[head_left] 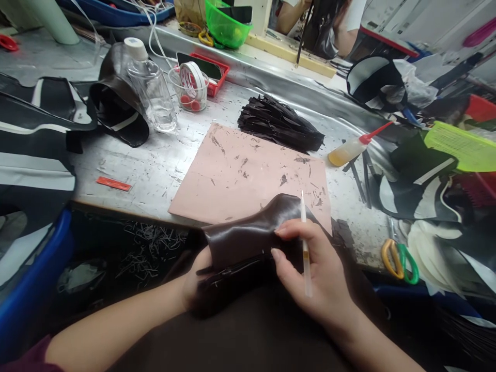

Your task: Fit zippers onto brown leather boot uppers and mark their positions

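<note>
A dark brown leather boot upper (244, 232) is held up over the near edge of the bench. My left hand (196, 284) reaches in under its wide end and holds it, the fingers mostly hidden by the leather. At the upper's right side is my right hand (313, 263), its thumb and forefinger pinching close to the leather edge. A thin, translucent, pen-like stick (304, 248) with an amber band is lodged between the fingers of that hand. Beneath the upper's far side lies a pinkish board (248, 175) marked with dark smears.
Behind the board lies a pile of dark strips (277, 121). A glue bottle (351, 150) with a red nozzle rests right of it. Scissors (399, 261) lie at the right edge. A clear bottle (151, 88) stands left, near leather pieces (34, 139).
</note>
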The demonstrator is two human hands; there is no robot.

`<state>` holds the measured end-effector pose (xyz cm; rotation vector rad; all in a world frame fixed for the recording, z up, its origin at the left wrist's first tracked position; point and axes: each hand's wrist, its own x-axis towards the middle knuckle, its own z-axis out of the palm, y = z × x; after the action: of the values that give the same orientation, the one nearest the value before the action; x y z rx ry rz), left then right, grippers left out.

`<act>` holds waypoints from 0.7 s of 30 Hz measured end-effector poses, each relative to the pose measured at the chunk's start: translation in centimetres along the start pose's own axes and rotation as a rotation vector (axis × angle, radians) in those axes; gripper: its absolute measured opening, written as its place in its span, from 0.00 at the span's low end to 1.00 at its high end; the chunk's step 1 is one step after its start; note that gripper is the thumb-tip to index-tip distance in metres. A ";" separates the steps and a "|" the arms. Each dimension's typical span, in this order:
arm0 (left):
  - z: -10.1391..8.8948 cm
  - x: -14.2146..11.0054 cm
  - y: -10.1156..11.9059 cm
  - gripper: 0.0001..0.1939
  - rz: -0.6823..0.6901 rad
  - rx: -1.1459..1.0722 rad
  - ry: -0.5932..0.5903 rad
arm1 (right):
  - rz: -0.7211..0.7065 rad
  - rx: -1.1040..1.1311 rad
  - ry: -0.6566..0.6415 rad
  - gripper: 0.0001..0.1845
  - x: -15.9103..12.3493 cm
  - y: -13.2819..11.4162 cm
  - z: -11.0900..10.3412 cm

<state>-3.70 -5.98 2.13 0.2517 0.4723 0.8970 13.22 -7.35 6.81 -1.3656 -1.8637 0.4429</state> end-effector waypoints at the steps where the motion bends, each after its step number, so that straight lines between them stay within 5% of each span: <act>1: 0.0 -0.1 -0.1 0.15 -0.003 0.006 -0.026 | 0.020 -0.012 -0.016 0.13 0.0 -0.1 0.0; 21: 0.6 0.0 -0.1 0.17 -0.058 0.019 -0.161 | 0.050 -0.061 -0.068 0.15 -0.1 -0.2 0.1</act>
<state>-3.37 -6.08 2.60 0.3234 0.3369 0.8091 12.99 -7.45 6.82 -1.4570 -1.9151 0.4671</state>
